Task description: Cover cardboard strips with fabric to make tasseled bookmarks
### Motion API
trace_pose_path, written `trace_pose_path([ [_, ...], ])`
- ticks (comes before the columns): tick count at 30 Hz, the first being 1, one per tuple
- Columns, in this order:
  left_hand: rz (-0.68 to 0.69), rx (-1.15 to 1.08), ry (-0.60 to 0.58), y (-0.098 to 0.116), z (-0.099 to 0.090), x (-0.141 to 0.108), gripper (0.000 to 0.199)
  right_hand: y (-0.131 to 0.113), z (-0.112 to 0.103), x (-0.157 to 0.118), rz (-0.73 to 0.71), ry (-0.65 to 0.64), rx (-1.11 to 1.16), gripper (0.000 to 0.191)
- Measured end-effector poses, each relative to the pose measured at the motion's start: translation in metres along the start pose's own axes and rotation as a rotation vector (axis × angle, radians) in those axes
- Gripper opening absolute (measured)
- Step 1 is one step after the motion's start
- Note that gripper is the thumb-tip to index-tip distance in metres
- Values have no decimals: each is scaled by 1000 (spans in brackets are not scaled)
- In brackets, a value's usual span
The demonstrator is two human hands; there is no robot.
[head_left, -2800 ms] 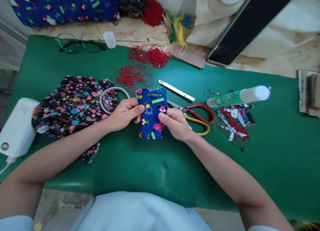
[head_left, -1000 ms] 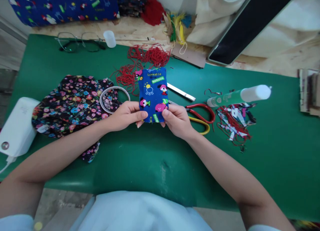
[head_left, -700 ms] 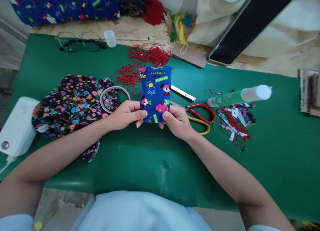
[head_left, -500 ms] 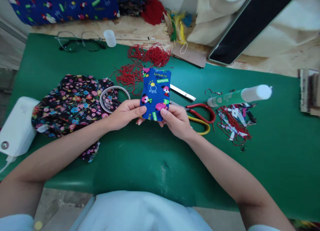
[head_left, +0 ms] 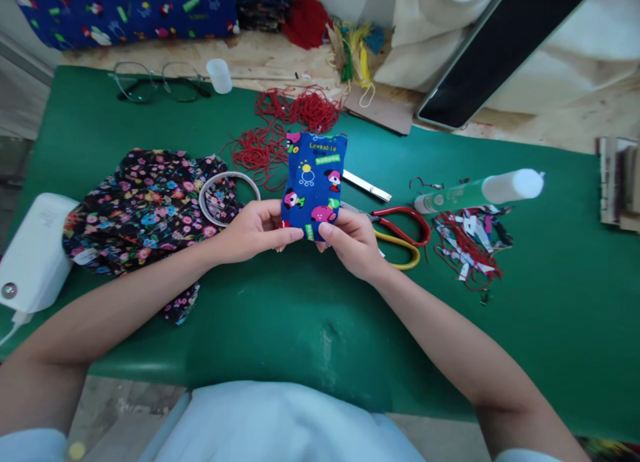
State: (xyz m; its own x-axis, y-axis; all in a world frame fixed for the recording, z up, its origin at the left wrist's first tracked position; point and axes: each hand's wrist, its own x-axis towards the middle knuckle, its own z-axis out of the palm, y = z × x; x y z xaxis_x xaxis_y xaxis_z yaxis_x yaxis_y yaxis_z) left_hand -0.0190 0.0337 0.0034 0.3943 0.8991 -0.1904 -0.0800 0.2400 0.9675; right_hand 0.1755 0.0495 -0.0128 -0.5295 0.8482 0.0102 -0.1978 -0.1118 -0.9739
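Observation:
A small blue fabric pouch [head_left: 313, 182] printed with cartoon dogs and lettering is held up over the middle of the table. My left hand [head_left: 255, 230] grips its lower left corner, thumb on the front and fingers behind. At the lower right corner, my right hand [head_left: 355, 242] pinches it the same way. Just behind my right hand lie scissors [head_left: 403, 222] with one red and one yellow handle, their blades partly hidden. A silver cutter knife [head_left: 367, 185] rests to the right of the pouch. Left of my left hand is a white ring [head_left: 204, 205], perhaps a tape roll.
Black floral fabric [head_left: 145, 209] and a white power bank [head_left: 37, 255] lie on the left. Red cords [head_left: 315, 109] spread behind the pouch. A glue bottle [head_left: 465, 192] and scraps [head_left: 470, 245] are on the right. Glasses [head_left: 160, 82] and a white cap [head_left: 219, 76] sit at the back.
The pouch has tilted slightly, its top shifting right and its surface bulging a little more. My left thumb has slid inward and down along its lower edge. My right hand has barely moved.

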Motion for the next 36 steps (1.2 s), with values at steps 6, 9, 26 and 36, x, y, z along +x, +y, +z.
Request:
trace_pose_path([
  [6,26,-65,-35,0,-1,-1,33,-4,1,-1,14,-12,-36,31],
  [9,77,-49,-83,-1,-1,-3,33,-5,0,-1,-39,-93,-55,30],
  [26,251,380,-134,-1,-5,-4,49,-9,-1,-3,-18,-226,-220,30],
  [36,202,388,-227,0,-4,-6,38,-12,4,-5,35,-147,-193,35],
])
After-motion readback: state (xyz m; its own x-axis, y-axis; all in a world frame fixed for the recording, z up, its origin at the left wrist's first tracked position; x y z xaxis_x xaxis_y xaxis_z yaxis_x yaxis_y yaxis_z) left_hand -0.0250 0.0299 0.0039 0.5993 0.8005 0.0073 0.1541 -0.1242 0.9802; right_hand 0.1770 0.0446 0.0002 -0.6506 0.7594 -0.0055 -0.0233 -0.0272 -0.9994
